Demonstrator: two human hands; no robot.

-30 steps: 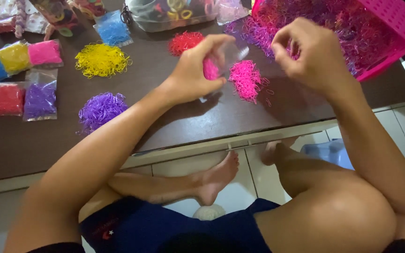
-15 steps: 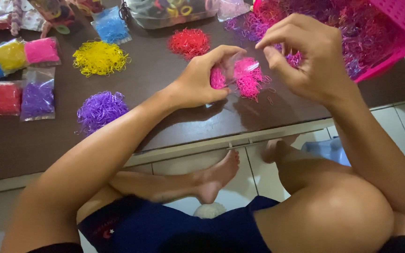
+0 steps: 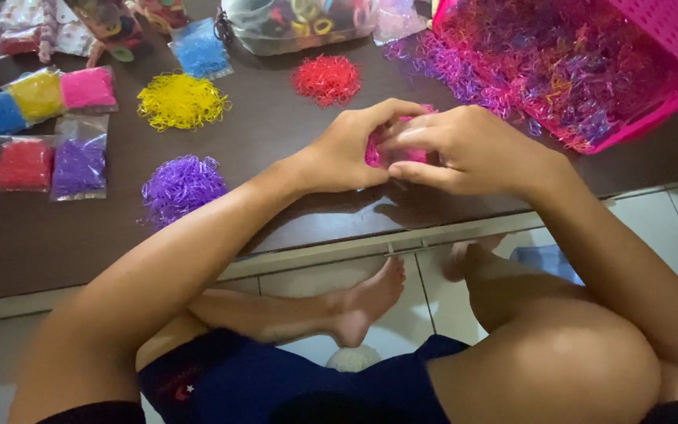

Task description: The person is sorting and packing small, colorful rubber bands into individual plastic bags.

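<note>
Bare worktop (image 3: pixel 292 126) runs between the purple band pile (image 3: pixel 180 182) and the red band pile (image 3: pixel 326 79) — rightward, the pink basket (image 3: pixel 668 47) and spilled bands block passage.

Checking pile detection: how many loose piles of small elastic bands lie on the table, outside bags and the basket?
3 clearly: yellow pile far left, red pile far centre, purple pile beside the left forearm. A pink one may be hidden under the left hand and right hand.

Small clear bags (image 3: pixel 78 166) of coloured bands far left, blue bag (image 3: pixel 200 50) top
</note>
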